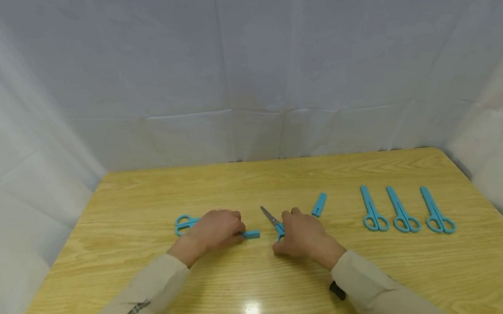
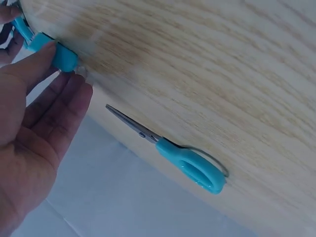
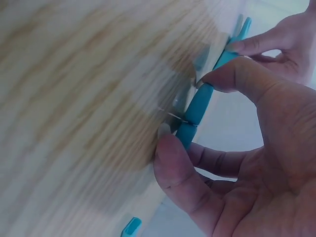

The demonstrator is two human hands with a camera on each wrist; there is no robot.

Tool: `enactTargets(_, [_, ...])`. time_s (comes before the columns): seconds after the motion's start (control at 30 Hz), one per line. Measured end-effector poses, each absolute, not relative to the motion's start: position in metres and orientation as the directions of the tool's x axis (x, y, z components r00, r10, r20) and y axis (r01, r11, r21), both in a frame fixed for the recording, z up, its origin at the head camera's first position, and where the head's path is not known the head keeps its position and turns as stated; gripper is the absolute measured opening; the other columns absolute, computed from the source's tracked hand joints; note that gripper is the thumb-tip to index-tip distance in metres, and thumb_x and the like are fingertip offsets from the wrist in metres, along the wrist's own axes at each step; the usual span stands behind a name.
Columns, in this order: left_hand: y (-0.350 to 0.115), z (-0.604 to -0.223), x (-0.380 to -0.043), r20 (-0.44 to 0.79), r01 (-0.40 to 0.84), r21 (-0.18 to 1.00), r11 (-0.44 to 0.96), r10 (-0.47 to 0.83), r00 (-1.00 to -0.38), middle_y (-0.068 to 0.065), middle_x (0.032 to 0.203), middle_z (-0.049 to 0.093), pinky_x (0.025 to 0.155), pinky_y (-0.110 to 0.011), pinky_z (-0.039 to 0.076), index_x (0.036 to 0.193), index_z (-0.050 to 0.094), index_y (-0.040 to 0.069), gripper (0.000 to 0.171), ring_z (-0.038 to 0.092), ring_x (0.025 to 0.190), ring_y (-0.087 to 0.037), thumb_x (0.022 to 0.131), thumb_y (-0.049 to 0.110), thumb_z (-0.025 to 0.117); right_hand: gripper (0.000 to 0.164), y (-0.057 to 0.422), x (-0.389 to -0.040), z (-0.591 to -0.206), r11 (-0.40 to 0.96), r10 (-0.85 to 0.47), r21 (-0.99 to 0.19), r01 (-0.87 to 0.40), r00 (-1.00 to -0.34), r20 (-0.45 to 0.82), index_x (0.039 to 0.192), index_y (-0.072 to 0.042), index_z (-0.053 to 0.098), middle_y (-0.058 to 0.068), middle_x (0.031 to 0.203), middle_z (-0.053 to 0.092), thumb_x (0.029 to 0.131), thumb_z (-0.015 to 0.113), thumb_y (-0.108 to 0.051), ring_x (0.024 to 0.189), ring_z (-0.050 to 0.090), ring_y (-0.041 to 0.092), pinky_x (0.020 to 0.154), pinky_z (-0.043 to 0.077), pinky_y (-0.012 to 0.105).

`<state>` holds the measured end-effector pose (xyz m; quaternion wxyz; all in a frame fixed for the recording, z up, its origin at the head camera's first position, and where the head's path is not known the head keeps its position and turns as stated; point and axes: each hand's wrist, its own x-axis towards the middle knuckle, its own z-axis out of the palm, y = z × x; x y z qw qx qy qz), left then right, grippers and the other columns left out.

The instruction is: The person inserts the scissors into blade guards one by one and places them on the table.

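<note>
Sleeves [image 1: 378, 287] nearest; right grip [image 1: 304, 234] pinches scissors [image 1: 280, 228], blades [image 1: 268, 214] slanting away-left; left grip [image 1: 218, 229] pinches sheath [image 1: 252, 234] crosswise, left of right grip.

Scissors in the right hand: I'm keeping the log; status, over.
Left hand pinching blue sheath. Right hand gripping scissors, unsheathed. Nothing visible between sheath and scissors.

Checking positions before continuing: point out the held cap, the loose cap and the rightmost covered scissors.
Held cap [image 1: 252, 234]: head view, exposed end.
Loose cap [image 1: 319, 204]: head view, mid-body.
Rightmost covered scissors [image 1: 430, 203]: head view, on the cover.
</note>
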<state>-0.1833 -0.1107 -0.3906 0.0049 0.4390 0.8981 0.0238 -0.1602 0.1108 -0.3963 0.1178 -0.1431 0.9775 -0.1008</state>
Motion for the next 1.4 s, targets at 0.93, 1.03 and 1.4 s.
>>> enactTargets(0.93, [-0.124,-0.392,-0.168,0.099,0.691,0.16,0.705,0.685,-0.722,0.001,0.081,0.059,0.066,-0.03,0.05,0.09,0.07,0.008,0.008,0.057,0.071,-0.013,0.083,0.008,0.073,0.037,0.148,-0.154,-0.393,0.853,-0.423,-0.359,-0.379,-0.905,-0.05,0.107,-0.007,0.058,-0.001,0.086,0.047,0.074,0.068,-0.02,0.065,0.044,0.015,0.055,0.039,0.029])
enactTargets(1.03, [-0.127,-0.39,-0.166,0.11,0.661,0.204,0.722,0.654,-0.748,0.003,0.081,0.057,0.066,-0.029,0.049,0.087,0.07,0.011,0.005,0.055,0.071,-0.012,0.083,0.009,0.073,0.038,0.156,-0.153,-0.39,0.845,-0.441,-0.347,-0.408,-0.898,-0.017,0.109,-0.008,0.059,-0.002,0.092,0.051,0.074,0.067,-0.019,0.068,0.046,0.013,0.057,0.041,0.028])
enactTargets(1.4, [-0.126,-0.386,-0.155,0.281,0.639,0.247,0.728,0.577,-0.767,0.002,0.088,0.064,0.068,-0.029,0.052,0.093,0.071,0.01,0.015,0.062,0.079,-0.014,0.08,0.014,0.078,0.038,0.183,-0.142,-0.381,0.8,-0.526,-0.249,-0.546,-0.837,0.147,0.111,-0.011,0.06,-0.001,0.108,0.056,0.078,0.072,-0.023,0.082,0.056,0.011,0.062,0.046,0.027])
